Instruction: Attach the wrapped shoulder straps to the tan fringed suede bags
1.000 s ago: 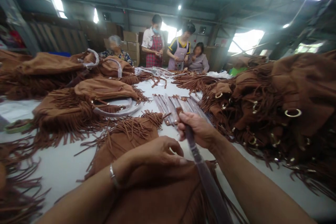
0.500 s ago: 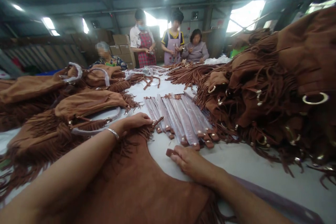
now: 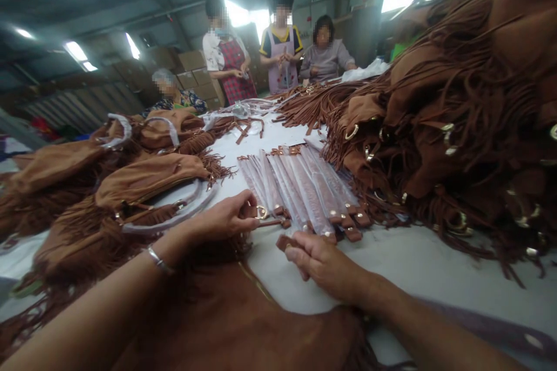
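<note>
A brown fringed suede bag (image 3: 243,324) lies in front of me, its curved opening facing up. My left hand (image 3: 228,215), with a bracelet on the wrist, is closed on the bag's tab, and a gold metal ring (image 3: 261,212) sticks out past the fingertips. A thin brown cord with a zip-pull look (image 3: 275,222) extends beside it. My right hand (image 3: 319,258) pinches the brown leather end (image 3: 285,242) of a handle strap. What seems to be its plastic-wrapped length (image 3: 491,324) emerges beyond my right forearm. The two hands are a short way apart.
Plastic-wrapped straps (image 3: 296,191) lie in a row on the white table (image 3: 391,261). A tall heap of fringed bags (image 3: 470,127) rises at right; bags with wrapped handles (image 3: 148,179) lie at left. Several people, one in a checked apron (image 3: 235,66), are at the far end.
My left hand has turned and lifted the tab, so the gold ring now shows. My right hand keeps the strap end, raised slightly and tilted. The view has tipped downward a little.
</note>
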Available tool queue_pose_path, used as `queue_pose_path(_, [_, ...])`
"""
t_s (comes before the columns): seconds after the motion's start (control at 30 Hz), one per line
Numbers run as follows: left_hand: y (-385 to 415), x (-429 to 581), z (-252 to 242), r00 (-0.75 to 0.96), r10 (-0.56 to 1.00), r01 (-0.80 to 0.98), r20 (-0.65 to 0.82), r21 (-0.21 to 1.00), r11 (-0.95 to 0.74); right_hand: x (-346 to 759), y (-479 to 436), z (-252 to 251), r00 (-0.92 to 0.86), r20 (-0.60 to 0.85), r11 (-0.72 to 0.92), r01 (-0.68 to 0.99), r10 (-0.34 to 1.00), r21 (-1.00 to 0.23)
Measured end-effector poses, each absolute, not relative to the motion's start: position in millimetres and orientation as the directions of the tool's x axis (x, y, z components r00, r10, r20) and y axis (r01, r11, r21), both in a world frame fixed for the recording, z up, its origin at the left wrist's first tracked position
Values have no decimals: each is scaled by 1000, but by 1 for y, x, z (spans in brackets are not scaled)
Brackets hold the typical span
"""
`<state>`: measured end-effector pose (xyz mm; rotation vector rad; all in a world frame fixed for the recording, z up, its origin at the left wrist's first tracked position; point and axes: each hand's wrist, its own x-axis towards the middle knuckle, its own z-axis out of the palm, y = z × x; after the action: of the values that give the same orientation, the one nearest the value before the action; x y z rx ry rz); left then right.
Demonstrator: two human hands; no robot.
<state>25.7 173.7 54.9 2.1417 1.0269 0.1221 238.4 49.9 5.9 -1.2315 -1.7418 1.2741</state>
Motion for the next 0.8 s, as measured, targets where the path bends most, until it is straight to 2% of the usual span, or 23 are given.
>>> queue_pose_path(0.07, [150,27,52,673,737,635,-67,563,-529,236,49,8,-374,-89,-37,144,923,-989])
queue_pose_path(0.13, [127,27,47,673,737,618,65,498,-608,234,46,10,-408,-151,-138,61,901,-989])
queue_pose_path(0.27, [94,23,36,610,749,559,260,529,-639,233,39,14,-429,-158,-162,28,889,-986])
queue_pose_path(0.37, [79,21,30,597,716,503,363,526,-686,233,36,14,-397,-160,-204,-71,904,-976])
queue_pose_path(0.47, [70,20,28,602,694,486,395,508,-711,229,34,13,-378,-159,-238,-172,912,-956])
queue_pose_path(0.7, [68,20,27,650,680,440,339,562,-700,213,30,6,-390,-136,-253,-267,911,-930])
queue_pose_path(0.8, [70,19,28,665,675,472,320,519,-712,212,32,3,-425,-153,-303,-314,892,-900])
